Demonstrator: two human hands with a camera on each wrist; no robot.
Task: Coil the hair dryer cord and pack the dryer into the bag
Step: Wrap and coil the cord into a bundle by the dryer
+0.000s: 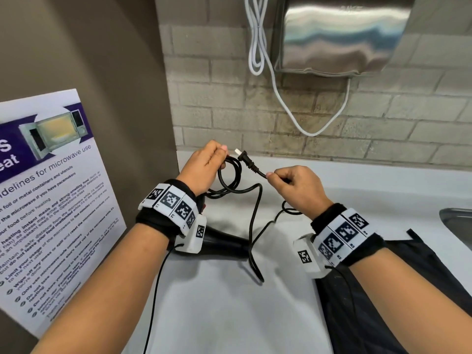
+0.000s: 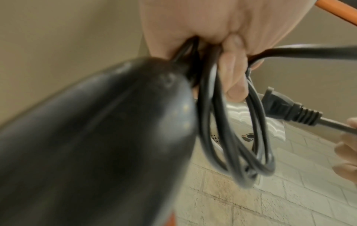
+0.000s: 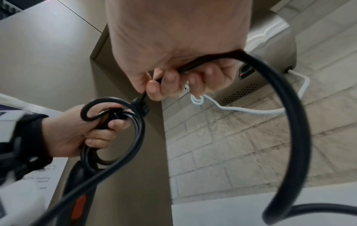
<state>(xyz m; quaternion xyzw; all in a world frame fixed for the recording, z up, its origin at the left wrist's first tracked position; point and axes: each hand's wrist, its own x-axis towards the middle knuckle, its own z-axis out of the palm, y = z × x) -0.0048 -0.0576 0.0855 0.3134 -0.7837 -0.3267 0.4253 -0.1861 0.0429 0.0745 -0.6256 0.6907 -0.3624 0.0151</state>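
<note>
My left hand grips the black hair dryer by its handle together with a few loops of its black cord; the dryer body hangs below the wrist over the counter. In the left wrist view the dryer fills the foreground and the coiled cord hangs from my fingers. My right hand pinches the cord just behind the plug, held up between both hands. Loose cord droops to the counter. The dark bag lies flat at the right under my right forearm.
A white counter runs along a brick wall. A steel hand dryer with a white cable is mounted above. A microwave-guidelines poster leans at the left. A sink edge shows at the far right.
</note>
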